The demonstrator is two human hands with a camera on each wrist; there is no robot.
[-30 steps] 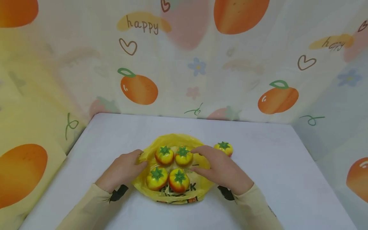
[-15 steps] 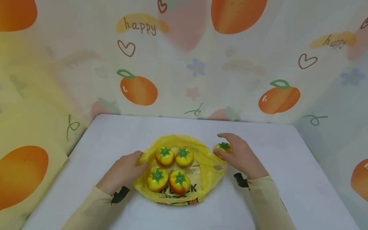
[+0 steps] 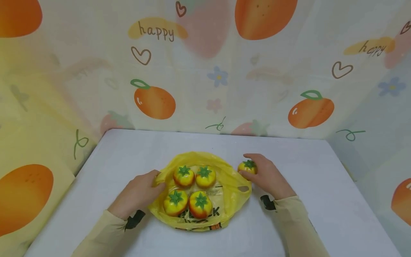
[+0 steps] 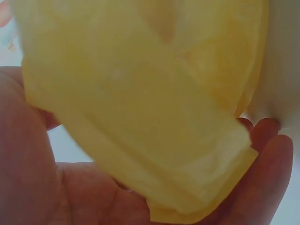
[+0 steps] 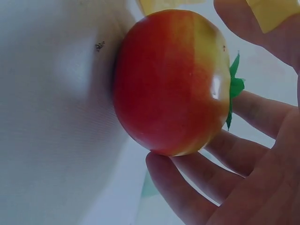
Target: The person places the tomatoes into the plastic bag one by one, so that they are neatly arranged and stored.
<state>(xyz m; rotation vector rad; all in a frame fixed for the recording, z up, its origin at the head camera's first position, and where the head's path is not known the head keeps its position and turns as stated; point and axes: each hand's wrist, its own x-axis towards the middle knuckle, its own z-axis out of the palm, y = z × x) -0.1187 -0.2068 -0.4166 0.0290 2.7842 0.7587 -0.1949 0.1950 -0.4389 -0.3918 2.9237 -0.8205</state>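
Note:
A yellow plastic bag (image 3: 229, 200) lies spread with its mouth open. Several yellow-red toy tomatoes (image 3: 200, 205) with green star-shaped tops sit within its opening. My left hand (image 3: 138, 192) holds the bag's left edge; up close, the left wrist view has the film (image 4: 140, 117) between thumb and fingers. Just right of the bag, another toy tomato (image 3: 247, 166) stands on the table, with my right hand (image 3: 268, 176) curled round it. In the right wrist view, fingertips (image 5: 159, 164) touch the tomato's red side (image 5: 164, 84), and the thumb is near its top.
The white table (image 3: 321, 200) carries the bag and fruit. Behind it hangs a fabric backdrop (image 3: 192, 82) printed with oranges and hearts, and similar cloth rises on the left and right. A bag handle loop (image 3: 244, 188) lies near my right thumb.
My right hand has left the bag's right side and moved right to the outside tomato, its fingers now round it. The bag's right handle has spread outward. My left hand stays at the left edge.

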